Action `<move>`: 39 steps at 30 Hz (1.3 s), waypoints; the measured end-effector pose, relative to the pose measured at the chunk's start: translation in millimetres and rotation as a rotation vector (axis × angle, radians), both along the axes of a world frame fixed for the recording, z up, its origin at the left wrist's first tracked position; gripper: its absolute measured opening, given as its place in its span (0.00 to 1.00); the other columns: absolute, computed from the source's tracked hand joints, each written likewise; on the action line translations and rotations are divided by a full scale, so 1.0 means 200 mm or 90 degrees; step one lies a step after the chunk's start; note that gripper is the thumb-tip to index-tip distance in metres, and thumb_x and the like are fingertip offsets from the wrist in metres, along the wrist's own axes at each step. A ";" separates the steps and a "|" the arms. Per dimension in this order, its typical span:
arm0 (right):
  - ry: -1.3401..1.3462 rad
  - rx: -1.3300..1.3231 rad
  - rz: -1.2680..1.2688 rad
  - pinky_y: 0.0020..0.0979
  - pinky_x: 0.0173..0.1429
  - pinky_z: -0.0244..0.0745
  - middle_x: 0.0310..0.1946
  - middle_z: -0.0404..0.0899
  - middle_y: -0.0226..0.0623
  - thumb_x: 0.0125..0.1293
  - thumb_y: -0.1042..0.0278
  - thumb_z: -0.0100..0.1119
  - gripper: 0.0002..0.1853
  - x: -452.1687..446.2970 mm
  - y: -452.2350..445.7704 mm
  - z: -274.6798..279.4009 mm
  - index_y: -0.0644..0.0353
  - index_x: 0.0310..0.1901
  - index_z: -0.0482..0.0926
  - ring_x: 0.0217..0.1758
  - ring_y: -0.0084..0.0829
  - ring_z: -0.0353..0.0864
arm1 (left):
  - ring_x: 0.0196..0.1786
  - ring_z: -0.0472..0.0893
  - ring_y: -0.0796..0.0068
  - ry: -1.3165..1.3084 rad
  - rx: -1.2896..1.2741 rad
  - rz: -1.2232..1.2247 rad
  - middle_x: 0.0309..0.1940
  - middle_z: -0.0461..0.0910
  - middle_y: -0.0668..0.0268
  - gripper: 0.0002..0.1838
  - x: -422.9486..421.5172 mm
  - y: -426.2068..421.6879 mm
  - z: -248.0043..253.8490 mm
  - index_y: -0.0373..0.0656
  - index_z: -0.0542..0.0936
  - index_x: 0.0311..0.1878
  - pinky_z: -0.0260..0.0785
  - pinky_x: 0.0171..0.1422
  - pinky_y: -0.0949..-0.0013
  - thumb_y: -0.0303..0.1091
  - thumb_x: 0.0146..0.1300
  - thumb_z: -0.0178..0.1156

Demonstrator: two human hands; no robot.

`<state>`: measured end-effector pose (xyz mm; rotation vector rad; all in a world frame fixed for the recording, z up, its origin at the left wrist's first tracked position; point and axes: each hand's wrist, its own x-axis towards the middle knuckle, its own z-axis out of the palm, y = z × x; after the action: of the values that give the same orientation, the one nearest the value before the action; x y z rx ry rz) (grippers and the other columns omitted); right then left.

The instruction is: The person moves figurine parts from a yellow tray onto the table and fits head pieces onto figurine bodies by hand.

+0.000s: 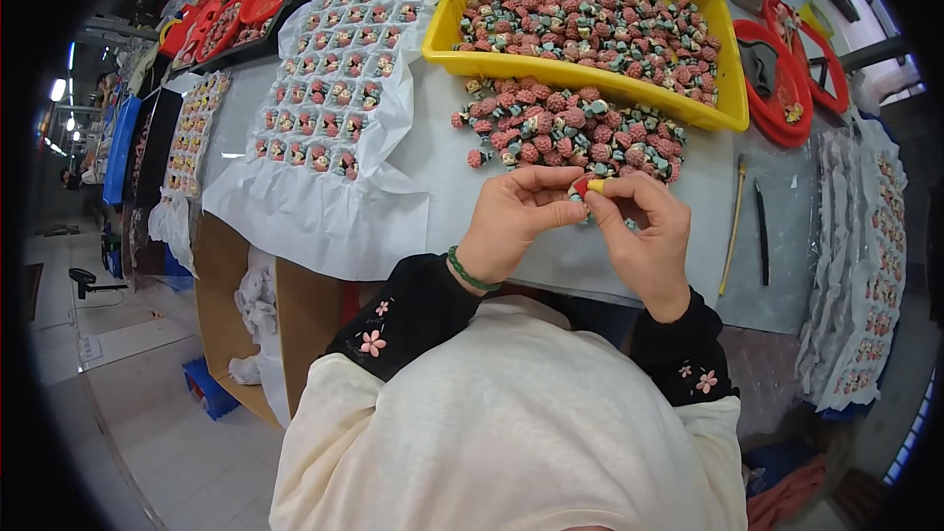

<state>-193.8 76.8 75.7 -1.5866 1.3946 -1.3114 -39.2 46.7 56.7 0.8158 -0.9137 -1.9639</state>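
Just in front of the loose pile, my left hand (514, 218) pinches a small figurine (580, 187) with a red part. Fingers of my right hand (644, 236) close on a small yellow piece (596, 186) that touches the figurine's red part. The figurine's details are too small to tell. Beyond the hands lies a pile of pink and grey-green figurines (570, 128). Behind the pile, a yellow bin (590, 74) holds several more of the same kind. A white tray (287, 172) with figurines in separate compartments lies to the left on white paper.
A thin yellow stick (733, 226) and a black tool (762, 236) lie on the right. Red trays (787, 128) stand at the back right, stacked wrapped trays (855, 265) at the far right. A cardboard box (300, 315) with crumpled paper stands below the table's left edge.
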 end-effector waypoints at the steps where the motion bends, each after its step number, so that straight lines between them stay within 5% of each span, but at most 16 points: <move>1: -0.012 -0.004 0.001 0.18 0.31 0.70 0.26 0.75 0.33 0.54 0.81 0.60 0.04 0.00 0.00 -0.01 0.68 0.31 0.76 0.28 0.18 0.74 | 0.43 0.75 0.78 0.001 -0.003 0.000 0.42 0.76 0.62 0.20 0.00 0.00 0.00 0.32 0.73 0.50 0.68 0.49 0.76 0.18 0.51 0.61; 15: -0.029 -0.026 -0.019 0.17 0.29 0.68 0.25 0.74 0.31 0.53 0.81 0.60 0.03 0.00 -0.01 0.00 0.68 0.30 0.75 0.26 0.17 0.73 | 0.42 0.76 0.77 0.126 0.122 0.038 0.42 0.76 0.61 0.19 -0.04 0.01 -0.02 0.32 0.72 0.49 0.69 0.47 0.75 0.20 0.52 0.61; 39: 0.060 -0.022 -0.019 0.19 0.26 0.67 0.23 0.74 0.33 0.52 0.81 0.59 0.02 0.00 0.00 0.04 0.68 0.28 0.75 0.23 0.20 0.73 | 0.42 0.78 0.75 -0.025 0.002 0.010 0.41 0.78 0.59 0.20 -0.01 -0.01 -0.02 0.31 0.74 0.47 0.72 0.48 0.73 0.19 0.48 0.64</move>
<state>-193.7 76.0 83.0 -1.6756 1.4656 -1.2993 -42.0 44.8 52.0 0.8635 -0.9250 -1.9420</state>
